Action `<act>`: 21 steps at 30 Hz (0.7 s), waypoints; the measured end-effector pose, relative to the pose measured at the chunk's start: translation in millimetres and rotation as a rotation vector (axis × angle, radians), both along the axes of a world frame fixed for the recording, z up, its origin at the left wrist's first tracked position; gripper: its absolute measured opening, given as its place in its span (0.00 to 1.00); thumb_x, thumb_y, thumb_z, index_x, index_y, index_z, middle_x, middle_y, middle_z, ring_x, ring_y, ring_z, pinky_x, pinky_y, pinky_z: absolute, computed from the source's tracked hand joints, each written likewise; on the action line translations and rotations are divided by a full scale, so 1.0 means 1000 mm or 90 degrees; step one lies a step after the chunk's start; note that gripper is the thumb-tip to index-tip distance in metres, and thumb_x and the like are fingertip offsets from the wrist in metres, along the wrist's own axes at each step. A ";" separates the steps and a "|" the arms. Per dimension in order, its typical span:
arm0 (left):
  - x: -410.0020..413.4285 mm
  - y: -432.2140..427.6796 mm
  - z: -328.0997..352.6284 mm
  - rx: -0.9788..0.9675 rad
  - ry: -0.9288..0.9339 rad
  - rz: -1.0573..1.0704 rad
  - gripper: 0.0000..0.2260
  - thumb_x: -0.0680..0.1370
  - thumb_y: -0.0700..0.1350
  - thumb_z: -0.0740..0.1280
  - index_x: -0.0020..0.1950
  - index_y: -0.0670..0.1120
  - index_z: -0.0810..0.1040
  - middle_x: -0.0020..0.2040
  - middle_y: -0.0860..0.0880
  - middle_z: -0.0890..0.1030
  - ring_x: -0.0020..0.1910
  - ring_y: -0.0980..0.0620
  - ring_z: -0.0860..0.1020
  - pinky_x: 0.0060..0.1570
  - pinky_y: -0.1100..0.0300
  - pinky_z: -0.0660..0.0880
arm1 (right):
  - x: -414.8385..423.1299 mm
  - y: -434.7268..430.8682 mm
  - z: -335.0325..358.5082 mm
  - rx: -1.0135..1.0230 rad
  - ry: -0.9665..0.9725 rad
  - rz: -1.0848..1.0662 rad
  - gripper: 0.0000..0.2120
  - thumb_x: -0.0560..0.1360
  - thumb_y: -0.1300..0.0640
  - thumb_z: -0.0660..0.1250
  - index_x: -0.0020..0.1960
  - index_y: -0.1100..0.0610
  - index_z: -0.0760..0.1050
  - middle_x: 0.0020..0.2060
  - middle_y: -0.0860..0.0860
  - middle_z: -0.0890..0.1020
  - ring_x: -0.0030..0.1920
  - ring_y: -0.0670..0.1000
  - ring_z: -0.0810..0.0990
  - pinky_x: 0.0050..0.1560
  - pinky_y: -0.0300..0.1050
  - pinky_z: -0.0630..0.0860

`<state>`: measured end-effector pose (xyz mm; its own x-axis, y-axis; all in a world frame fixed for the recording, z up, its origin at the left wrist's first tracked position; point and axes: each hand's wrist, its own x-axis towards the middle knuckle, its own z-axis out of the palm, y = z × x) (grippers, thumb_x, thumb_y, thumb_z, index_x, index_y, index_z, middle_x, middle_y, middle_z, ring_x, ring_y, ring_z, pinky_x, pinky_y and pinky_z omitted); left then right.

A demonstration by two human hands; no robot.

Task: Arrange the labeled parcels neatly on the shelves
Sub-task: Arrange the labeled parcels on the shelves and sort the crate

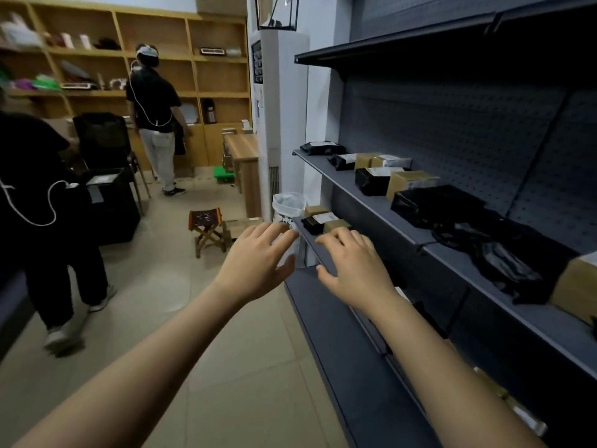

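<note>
Shelving [458, 130]: dark grey unit on my right.
Parcels [408, 184]: black bags and brown boxes in a row on the middle shelf [350, 190]; a few more at the far end of the lower shelf [311, 245].
Hands: my left hand [258, 260] and right hand [352, 266] are spread open, holding nothing, at the lower shelf's front edge.

Both hands, left [258, 260] and right [352, 266], hovering empty, fingers spread, mid-frame; parcels [410, 184] lying along dark shelf [365, 197] at right.

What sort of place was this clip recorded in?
Most likely a small stockroom or parcel-handling room, perhaps set up inside an office. Dark metal pegboard shelving holds black mailer bags and brown cartons with white labels, and wooden cubby shelves with assorted items line the far wall.
</note>
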<state>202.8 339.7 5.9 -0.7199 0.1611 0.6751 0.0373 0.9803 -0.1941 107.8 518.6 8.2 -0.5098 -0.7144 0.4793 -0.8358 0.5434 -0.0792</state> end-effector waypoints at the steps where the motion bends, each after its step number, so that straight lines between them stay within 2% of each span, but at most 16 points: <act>1: -0.012 -0.011 0.000 -0.005 -0.001 -0.001 0.17 0.72 0.46 0.72 0.58 0.43 0.75 0.52 0.44 0.79 0.49 0.43 0.78 0.46 0.51 0.76 | -0.013 -0.010 0.001 0.000 0.000 0.000 0.21 0.75 0.52 0.67 0.66 0.55 0.72 0.57 0.52 0.74 0.58 0.55 0.72 0.64 0.51 0.67; 10: -0.130 -0.132 -0.008 -0.018 -0.009 -0.028 0.16 0.73 0.47 0.72 0.58 0.43 0.77 0.52 0.44 0.79 0.48 0.43 0.78 0.43 0.51 0.77 | -0.121 -0.123 -0.007 0.002 0.002 -0.044 0.19 0.73 0.54 0.68 0.63 0.55 0.73 0.55 0.53 0.75 0.56 0.56 0.73 0.59 0.51 0.70; 21: -0.289 -0.298 0.011 -0.037 -0.014 -0.131 0.14 0.74 0.49 0.69 0.57 0.45 0.76 0.52 0.47 0.78 0.48 0.46 0.77 0.44 0.52 0.75 | -0.249 -0.269 0.007 -0.014 -0.029 -0.166 0.19 0.75 0.52 0.66 0.65 0.53 0.70 0.59 0.51 0.72 0.61 0.54 0.70 0.61 0.49 0.67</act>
<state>-86.1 42.1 16.7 -0.6827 0.3441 0.6446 0.2405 0.9388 -0.2465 -140.8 250.0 15.4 -0.6973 -0.5452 0.4653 -0.6625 0.7380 -0.1281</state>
